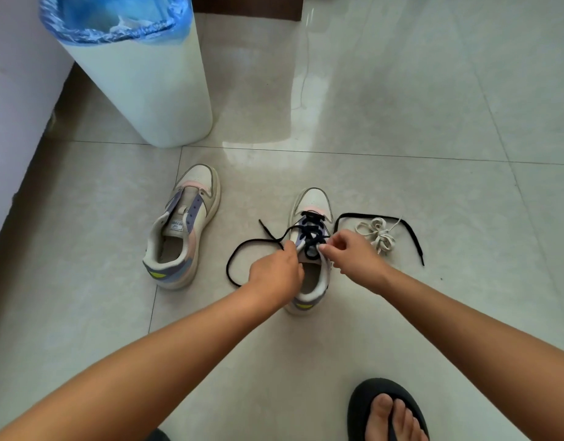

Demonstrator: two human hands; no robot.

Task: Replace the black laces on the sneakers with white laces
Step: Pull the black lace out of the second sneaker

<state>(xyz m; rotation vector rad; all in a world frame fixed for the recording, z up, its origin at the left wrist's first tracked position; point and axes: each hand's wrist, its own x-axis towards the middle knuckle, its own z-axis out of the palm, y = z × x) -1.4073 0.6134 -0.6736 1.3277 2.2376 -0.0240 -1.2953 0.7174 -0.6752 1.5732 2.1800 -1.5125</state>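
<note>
Tongue label: a white fabric tag with dark print on the unlaced white, lilac and pink sneaker [182, 227] (seen upside down)
Print: several small lines, too blurred to read
Elsewhere: nothing readable

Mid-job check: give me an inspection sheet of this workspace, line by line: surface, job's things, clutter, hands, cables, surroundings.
Surface: glossy pale tiled floor, glare patches.
Job's things: pastel sneaker without laces at left; matching sneaker still laced in black under the hands; loose black lace lying right of it; bundled white laces beside that.
Clutter: nothing seen.
Hands: left hand grips the laced sneaker's collar edge, the black lace end trailing past it; right hand pinches at the top lace crossing.
Cables: thin white cord on the floor beyond.
Surroundings: white bin with blue liner, wall at left, foot in black sandal.
</note>
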